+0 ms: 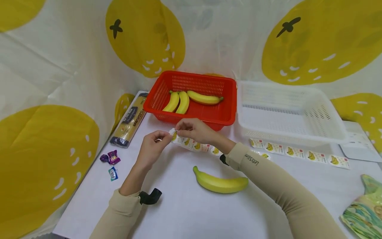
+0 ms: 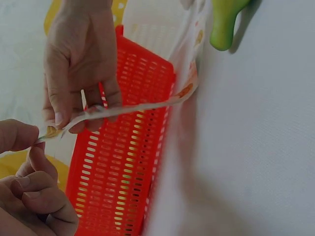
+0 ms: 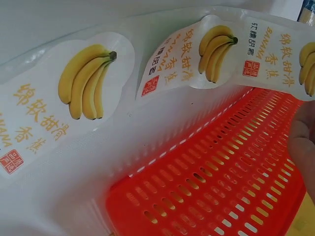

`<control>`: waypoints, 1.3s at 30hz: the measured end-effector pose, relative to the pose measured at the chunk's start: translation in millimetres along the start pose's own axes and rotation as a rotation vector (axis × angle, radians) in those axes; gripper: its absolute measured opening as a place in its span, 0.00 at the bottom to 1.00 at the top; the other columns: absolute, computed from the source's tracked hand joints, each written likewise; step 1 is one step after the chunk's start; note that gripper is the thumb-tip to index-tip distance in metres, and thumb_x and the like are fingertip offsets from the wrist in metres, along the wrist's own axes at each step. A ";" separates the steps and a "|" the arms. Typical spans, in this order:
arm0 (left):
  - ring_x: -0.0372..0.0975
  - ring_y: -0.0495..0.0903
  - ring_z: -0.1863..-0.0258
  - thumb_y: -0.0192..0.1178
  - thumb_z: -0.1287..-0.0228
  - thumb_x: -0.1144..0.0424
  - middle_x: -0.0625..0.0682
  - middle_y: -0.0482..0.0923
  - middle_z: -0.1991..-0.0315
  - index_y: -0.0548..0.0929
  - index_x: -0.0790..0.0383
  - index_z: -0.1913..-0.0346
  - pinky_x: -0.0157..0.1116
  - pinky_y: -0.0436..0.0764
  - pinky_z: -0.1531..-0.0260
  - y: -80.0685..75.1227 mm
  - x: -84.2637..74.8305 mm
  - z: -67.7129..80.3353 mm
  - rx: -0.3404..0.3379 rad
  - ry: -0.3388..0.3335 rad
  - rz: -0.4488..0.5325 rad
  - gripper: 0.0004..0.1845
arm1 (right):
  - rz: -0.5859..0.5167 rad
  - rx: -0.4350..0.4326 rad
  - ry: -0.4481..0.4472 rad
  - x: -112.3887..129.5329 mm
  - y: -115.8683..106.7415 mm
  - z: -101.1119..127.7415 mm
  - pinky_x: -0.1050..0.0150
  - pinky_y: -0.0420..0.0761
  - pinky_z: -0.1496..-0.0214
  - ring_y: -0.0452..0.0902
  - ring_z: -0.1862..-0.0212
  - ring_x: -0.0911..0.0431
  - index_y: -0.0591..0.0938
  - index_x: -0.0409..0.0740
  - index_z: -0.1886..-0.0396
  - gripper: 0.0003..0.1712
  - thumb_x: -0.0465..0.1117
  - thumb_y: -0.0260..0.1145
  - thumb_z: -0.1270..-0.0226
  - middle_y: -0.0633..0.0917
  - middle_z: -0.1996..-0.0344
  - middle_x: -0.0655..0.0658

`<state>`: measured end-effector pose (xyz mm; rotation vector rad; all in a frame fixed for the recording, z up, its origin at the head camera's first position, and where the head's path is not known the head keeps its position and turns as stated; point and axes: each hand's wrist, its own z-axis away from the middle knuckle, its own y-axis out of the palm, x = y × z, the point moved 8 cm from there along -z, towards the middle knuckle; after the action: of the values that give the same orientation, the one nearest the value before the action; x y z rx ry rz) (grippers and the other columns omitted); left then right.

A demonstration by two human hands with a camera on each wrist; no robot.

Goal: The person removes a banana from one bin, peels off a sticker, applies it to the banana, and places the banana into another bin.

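Observation:
A strip of banana stickers point(image 1: 197, 146) on clear backing hangs between both hands, in front of the red basket. At its end, my left hand point(image 1: 149, 150) pinches a sticker edge between thumb and forefinger. Close beside it, my right hand point(image 1: 198, 131) pinches the strip with thumb and fingertips. In the left wrist view the strip point(image 2: 133, 108) runs from the fingertips toward the table. Up close in the right wrist view, a sticker point(image 3: 192, 59) curls partly off the backing. One greenish-yellow banana point(image 1: 221, 183) lies on the table below the hands.
Behind the hands stands a red basket point(image 1: 229, 109) with several bananas. To its right is a white basket point(image 1: 322, 131); more stickers point(image 1: 293, 152) lie in front of it. A spaghetti pack point(image 1: 129, 121) and wrapped candies point(image 1: 113, 157) are at left, a patterned bag point(image 1: 365, 207) at right.

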<state>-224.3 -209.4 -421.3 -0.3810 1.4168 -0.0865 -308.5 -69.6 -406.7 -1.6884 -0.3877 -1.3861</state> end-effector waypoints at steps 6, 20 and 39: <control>0.39 0.71 0.65 0.59 0.27 0.54 0.48 0.81 0.64 0.87 0.65 0.51 0.29 0.71 0.73 -6.9 9.2 -4.2 -0.063 -0.064 0.071 0.16 | -0.002 -0.027 0.001 1.3 -1.6 2.2 0.68 0.81 0.53 0.78 0.57 0.53 0.84 0.42 0.51 0.09 0.37 0.66 0.28 0.86 0.58 0.44; 0.44 0.70 0.63 0.63 0.28 0.53 0.42 0.74 0.68 0.84 0.64 0.45 0.28 0.74 0.71 -16.6 26.2 -31.8 0.038 -0.096 0.195 0.19 | 0.039 -0.029 -0.026 2.4 3.7 6.1 0.67 0.79 0.51 0.78 0.56 0.54 0.84 0.44 0.54 0.06 0.36 0.66 0.28 0.86 0.60 0.46; 0.36 0.65 0.79 0.64 0.29 0.58 0.41 0.76 0.77 0.86 0.55 0.62 0.29 0.66 0.76 -2.8 31.4 -50.8 0.196 -0.049 0.229 0.05 | 0.048 -0.033 -0.073 4.1 9.2 1.9 0.66 0.81 0.48 0.79 0.56 0.54 0.84 0.43 0.54 0.06 0.36 0.67 0.28 0.86 0.60 0.45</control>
<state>-268.2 -231.4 -455.4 -0.0574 1.3805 -0.0284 -299.5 -74.3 -407.0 -1.7679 -0.3644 -1.3051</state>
